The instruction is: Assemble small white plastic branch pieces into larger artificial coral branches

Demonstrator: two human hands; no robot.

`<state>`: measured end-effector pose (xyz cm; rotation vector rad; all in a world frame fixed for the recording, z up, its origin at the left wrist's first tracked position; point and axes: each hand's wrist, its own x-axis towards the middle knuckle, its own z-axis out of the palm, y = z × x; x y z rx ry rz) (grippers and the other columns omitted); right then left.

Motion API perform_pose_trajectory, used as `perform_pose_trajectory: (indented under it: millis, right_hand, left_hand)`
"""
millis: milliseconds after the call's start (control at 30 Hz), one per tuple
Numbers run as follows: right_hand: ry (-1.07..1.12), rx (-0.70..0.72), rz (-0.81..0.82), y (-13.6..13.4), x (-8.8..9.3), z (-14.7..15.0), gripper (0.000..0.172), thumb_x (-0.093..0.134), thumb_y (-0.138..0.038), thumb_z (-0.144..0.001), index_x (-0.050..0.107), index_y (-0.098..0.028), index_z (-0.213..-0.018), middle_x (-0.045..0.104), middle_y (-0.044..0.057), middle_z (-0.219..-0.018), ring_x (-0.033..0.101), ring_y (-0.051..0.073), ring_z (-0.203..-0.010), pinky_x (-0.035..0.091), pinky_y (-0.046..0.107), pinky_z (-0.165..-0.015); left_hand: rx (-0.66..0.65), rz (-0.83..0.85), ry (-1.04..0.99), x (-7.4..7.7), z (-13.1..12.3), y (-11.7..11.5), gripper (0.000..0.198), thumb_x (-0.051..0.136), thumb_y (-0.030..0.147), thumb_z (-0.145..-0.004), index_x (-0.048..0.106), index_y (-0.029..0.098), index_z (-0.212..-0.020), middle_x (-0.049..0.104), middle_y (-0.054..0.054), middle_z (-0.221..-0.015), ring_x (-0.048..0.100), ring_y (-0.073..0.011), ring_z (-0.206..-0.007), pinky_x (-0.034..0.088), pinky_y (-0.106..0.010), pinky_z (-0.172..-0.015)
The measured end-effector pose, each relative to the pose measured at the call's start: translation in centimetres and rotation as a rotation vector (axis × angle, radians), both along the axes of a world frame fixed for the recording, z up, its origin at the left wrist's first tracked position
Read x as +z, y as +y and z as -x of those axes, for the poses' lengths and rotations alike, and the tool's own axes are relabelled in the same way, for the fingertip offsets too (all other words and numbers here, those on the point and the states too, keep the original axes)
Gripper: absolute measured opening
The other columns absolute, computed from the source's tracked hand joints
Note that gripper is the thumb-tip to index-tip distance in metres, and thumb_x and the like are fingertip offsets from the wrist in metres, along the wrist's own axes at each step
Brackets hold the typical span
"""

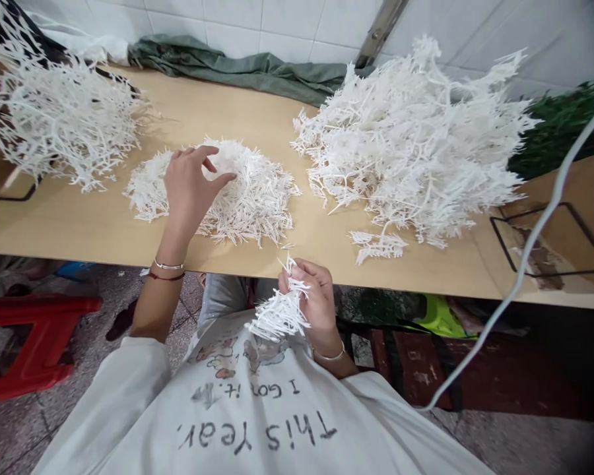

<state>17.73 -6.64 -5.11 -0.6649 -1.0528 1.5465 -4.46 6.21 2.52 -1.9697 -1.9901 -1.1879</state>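
My left hand hovers over a low heap of small white plastic sprigs on the wooden table, fingers curled apart and touching the heap's top. My right hand is closed on a bundle of white sprigs, held at the table's front edge above my lap. A big pile of branched white plastic stems lies to the right of the heap. Another such pile lies at the far left.
A green cloth lies along the tiled wall at the back. Dark green foliage sits at the right. A black wire frame and a white cable are at the right. A red stool stands on the floor at left.
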Motion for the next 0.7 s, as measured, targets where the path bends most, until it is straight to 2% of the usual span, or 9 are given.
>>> perform_pose_trajectory:
  millis: [67,133,200,233,300,367,467,567,700]
  right_hand:
    - [-0.013,-0.017,-0.038,0.2,-0.1,0.1,0.045,0.053,-0.04,-0.087,0.034,-0.014,-0.056,0.03,-0.003,-0.051,0.027,0.004,-0.046,0.02,0.021,-0.046]
    - [-0.074,-0.057,-0.122,0.5,0.1,0.1,0.045,0.052,-0.039,-0.089,0.035,-0.013,-0.056,0.031,-0.002,-0.051,0.028,0.004,-0.047,0.021,0.021,-0.047]
    - [-0.168,-0.09,-0.212,0.6,0.6,0.2,0.046,0.049,-0.039,-0.09,0.035,-0.013,-0.055,0.031,-0.002,-0.051,0.026,0.004,-0.048,0.021,0.021,-0.048]
    - [-0.21,-0.094,-0.249,0.7,0.9,0.2,0.046,0.048,-0.038,-0.091,0.033,-0.013,-0.055,0.03,-0.002,-0.05,0.025,0.004,-0.048,0.021,0.021,-0.048]
    - [-0.265,-0.076,-0.303,0.8,1.5,0.2,0.046,0.047,-0.036,-0.092,0.031,-0.013,-0.055,0.028,-0.003,-0.05,0.024,0.004,-0.047,0.021,0.021,-0.048]
    - [-0.28,-0.044,-0.351,0.9,1.9,0.1,0.045,0.046,-0.034,-0.092,0.03,-0.014,-0.056,0.028,-0.003,-0.05,0.023,0.004,-0.048,0.021,0.02,-0.048]
    - [-0.266,0.006,-0.377,1.1,2.1,-0.2,0.043,0.049,-0.032,-0.09,0.03,-0.013,-0.056,0.027,-0.003,-0.05,0.021,0.003,-0.048,0.02,0.02,-0.048]
    - [-0.187,0.129,-0.285,0.8,1.9,-0.3,0.044,0.05,-0.032,-0.089,0.031,-0.013,-0.055,0.027,-0.003,-0.05,0.022,0.003,-0.048,0.019,0.019,-0.047]
    - [0.205,0.469,-0.071,0.1,1.6,0.8,0.046,0.058,-0.037,-0.082,0.034,-0.014,-0.05,0.031,-0.003,-0.043,0.026,0.003,-0.039,0.02,0.019,-0.041]
  left_hand:
    - [-0.072,-0.061,-0.026,0.2,-0.5,-0.5,0.062,0.082,0.041,-0.061,0.06,0.024,-0.117,0.062,-0.004,-0.089,0.048,-0.0159,-0.075,0.039,-0.036,-0.084]
    - [-0.162,-0.146,-0.052,0.4,-1.4,-1.8,0.052,0.073,0.043,-0.073,0.057,0.024,-0.118,0.062,-0.005,-0.096,0.048,-0.014,-0.072,0.039,-0.032,-0.076]
    - [-0.267,-0.201,-0.069,0.4,-2.7,-3.8,0.027,0.054,0.041,-0.089,0.062,0.022,-0.105,0.062,-0.005,-0.092,0.048,-0.0118,-0.07,0.038,-0.029,-0.071]
    - [-0.329,-0.197,-0.07,0.4,-3.4,-5.0,0.027,0.045,0.039,-0.094,0.063,0.019,-0.092,0.062,-0.005,-0.086,0.049,-0.0114,-0.071,0.038,-0.029,-0.07]
    - [-0.53,-0.11,-0.098,0.4,-4.7,-7.6,0.037,0.037,0.033,-0.097,0.062,0.015,-0.077,0.061,-0.004,-0.076,0.053,-0.0105,-0.074,0.039,-0.027,-0.071]
    - [-0.72,0.047,-0.111,0.3,-5.5,-9.7,0.038,0.036,0.035,-0.097,0.062,0.014,-0.08,0.062,-0.005,-0.083,0.054,-0.0103,-0.08,0.04,-0.026,-0.072]
    - [-0.836,0.253,-0.065,0.1,-5.7,-11.5,0.023,0.051,0.036,-0.091,0.057,0.014,-0.084,0.057,-0.002,-0.08,0.049,-0.0077,-0.072,0.037,-0.022,-0.064]
    - [-0.887,0.344,-0.139,-0.4,-5.5,-12.1,0.026,0.047,0.022,-0.092,0.043,0.013,-0.068,0.039,0.002,-0.061,0.035,-0.0046,-0.057,0.029,-0.021,-0.055]
    - [-1.093,0.395,-0.59,-2.3,-6.2,-12.7,0.039,0.042,0.029,-0.095,0.038,0.013,-0.059,0.036,0.001,-0.054,0.034,-0.0053,-0.05,0.027,-0.022,-0.049]
